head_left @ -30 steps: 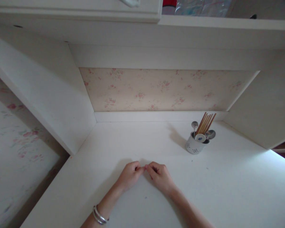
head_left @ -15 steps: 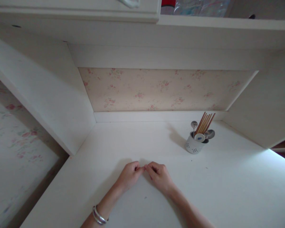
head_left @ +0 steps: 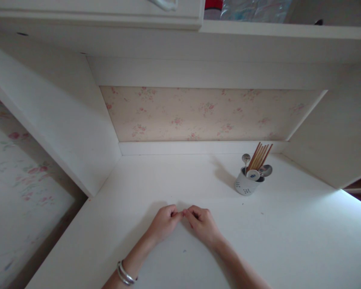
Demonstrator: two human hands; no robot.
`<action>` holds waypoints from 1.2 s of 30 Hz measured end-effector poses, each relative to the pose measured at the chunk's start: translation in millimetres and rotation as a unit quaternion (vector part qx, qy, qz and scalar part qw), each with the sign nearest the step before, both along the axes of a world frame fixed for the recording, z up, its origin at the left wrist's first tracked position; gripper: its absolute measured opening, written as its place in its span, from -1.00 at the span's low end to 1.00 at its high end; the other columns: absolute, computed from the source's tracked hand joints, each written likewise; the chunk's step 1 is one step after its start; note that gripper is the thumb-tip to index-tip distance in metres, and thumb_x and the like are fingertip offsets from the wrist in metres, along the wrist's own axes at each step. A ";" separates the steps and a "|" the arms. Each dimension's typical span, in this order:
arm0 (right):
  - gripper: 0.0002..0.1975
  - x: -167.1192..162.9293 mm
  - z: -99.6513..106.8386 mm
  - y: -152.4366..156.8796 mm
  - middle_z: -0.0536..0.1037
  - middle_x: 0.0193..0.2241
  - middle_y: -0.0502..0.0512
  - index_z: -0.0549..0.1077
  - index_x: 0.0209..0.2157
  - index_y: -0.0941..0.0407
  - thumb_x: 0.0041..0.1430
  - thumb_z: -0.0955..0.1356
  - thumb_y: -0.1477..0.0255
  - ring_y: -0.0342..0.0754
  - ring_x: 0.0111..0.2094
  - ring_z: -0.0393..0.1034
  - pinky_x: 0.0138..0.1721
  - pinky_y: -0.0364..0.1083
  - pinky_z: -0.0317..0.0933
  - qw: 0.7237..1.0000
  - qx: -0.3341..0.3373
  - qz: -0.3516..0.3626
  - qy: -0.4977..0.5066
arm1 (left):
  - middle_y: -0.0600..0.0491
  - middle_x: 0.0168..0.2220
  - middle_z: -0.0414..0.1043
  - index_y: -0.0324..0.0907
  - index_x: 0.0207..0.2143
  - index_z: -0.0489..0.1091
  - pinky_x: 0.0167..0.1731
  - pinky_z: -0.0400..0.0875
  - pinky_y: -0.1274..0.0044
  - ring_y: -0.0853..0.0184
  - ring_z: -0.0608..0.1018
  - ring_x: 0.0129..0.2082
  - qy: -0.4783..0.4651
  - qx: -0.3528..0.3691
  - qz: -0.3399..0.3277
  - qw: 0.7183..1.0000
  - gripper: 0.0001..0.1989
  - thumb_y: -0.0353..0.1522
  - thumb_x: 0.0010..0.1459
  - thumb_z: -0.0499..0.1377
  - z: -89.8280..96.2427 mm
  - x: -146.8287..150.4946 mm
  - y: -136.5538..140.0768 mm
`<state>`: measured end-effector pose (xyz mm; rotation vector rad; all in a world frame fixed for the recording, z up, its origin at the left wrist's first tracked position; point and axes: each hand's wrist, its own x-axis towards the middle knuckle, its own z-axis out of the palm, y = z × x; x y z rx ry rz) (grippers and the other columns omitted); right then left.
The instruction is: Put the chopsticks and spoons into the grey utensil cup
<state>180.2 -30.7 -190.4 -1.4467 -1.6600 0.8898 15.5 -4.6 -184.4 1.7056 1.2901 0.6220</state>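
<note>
On the white countertop (head_left: pixel 156 176), my left hand (head_left: pixel 165 221) and my right hand (head_left: pixel 202 224) rest with curled fingers. Their fingertips meet in the middle, and nothing shows in either one. Two silver bangles (head_left: pixel 125 273) circle my left wrist. Beyond my right hand, to the right, stands a light perforated utensil cup (head_left: pixel 244 187). Several brown chopsticks (head_left: pixel 260 156) lean in it, along with a small metal spoon (head_left: pixel 246 158), a larger metal spoon (head_left: pixel 266 170) and a white piece with a blue mark (head_left: pixel 253 175).
An overhead cabinet (head_left: pixel 93 14) hangs above the counter, its right section showing plastic packages (head_left: pixel 254 10). White side panels (head_left: pixel 54 104) flank the counter. Floral wallpaper (head_left: pixel 195 114) covers the back. Small specks (head_left: pixel 184 251) dot the counter surface.
</note>
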 end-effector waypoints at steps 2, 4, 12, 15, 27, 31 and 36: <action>-0.63 0.0 -1.4 0.2 0.28 -0.67 -0.08 0.44 -0.55 0.14 0.23 0.23 0.26 -0.19 -0.60 0.10 -0.56 -0.19 -0.06 1.000 0.002 0.000 0.002 | 0.21 -0.62 0.03 -0.14 -0.59 0.10 -0.54 -0.02 0.57 0.43 0.17 -0.56 0.000 0.002 -0.002 1.000 -0.63 -0.11 0.12 0.04 0.2 0.2 0.4; -0.62 0.1 -1.8 0.3 0.28 -0.67 -0.09 0.43 -0.57 0.14 0.23 0.23 0.26 -0.20 -0.60 0.11 -0.56 -0.19 -0.06 1.000 0.004 0.000 0.001 | 0.21 -0.62 0.04 -0.15 -0.59 0.10 -0.54 -0.02 0.57 0.43 0.17 -0.56 0.003 0.001 -0.002 1.000 -0.64 -0.12 0.11 0.04 0.5 0.5 0.7; -0.62 0.0 1.7 -1.1 0.26 -0.68 -0.08 0.39 -0.59 0.13 0.23 0.22 0.26 -0.19 -0.61 0.09 -0.57 -0.19 -0.07 1.000 0.000 0.001 0.000 | 0.21 -0.63 0.02 -0.14 -0.60 0.09 -0.55 -0.01 0.57 0.43 0.17 -0.56 -0.007 -0.003 0.001 1.000 -0.65 -0.14 0.11 0.05 0.8 0.5 -0.2; -0.63 0.1 1.0 -0.7 0.26 -0.68 -0.09 0.40 -0.59 0.14 0.23 0.23 0.26 -0.20 -0.61 0.09 -0.57 -0.19 -0.08 1.000 0.000 -0.001 -0.004 | 0.21 -0.62 0.03 -0.14 -0.60 0.09 -0.55 -0.02 0.57 0.43 0.17 -0.56 -0.003 -0.002 0.000 1.000 -0.66 -0.15 0.10 0.05 0.7 0.2 -0.2; -0.61 0.0 4.0 -1.3 0.26 -0.68 -0.09 0.40 -0.59 0.14 0.23 0.24 0.25 -0.19 -0.61 0.09 -0.56 -0.18 -0.05 1.000 0.002 -0.004 0.007 | 0.23 -0.63 0.03 -0.15 -0.60 0.09 -0.54 -0.01 0.56 0.44 0.16 -0.56 0.000 -0.009 0.002 1.000 -0.62 -0.11 0.11 0.07 4.5 0.4 -0.3; -0.58 21.9 3.9 6.5 0.23 -0.68 -0.09 0.37 -0.59 0.14 0.21 0.26 0.16 -0.17 -0.59 0.10 -0.53 -0.17 -0.02 0.987 0.065 -0.137 0.051 | 0.23 -0.63 0.03 -0.15 -0.60 0.10 -0.52 0.00 0.56 0.44 0.17 -0.56 0.005 -0.016 0.006 1.000 -0.65 -0.14 0.08 0.09 4.0 0.5 0.6; -0.65 77.0 3.9 22.9 0.27 -0.50 -0.09 0.33 -0.34 0.12 0.08 0.36 0.10 -0.14 -0.50 0.15 -0.44 -0.15 0.09 0.866 0.183 -0.442 0.144 | 0.23 -0.62 0.02 -0.15 -0.60 0.10 -0.52 -0.01 0.56 0.44 0.16 -0.56 0.001 -0.018 0.005 1.000 -0.65 -0.14 0.08 0.09 2.0 0.1 0.1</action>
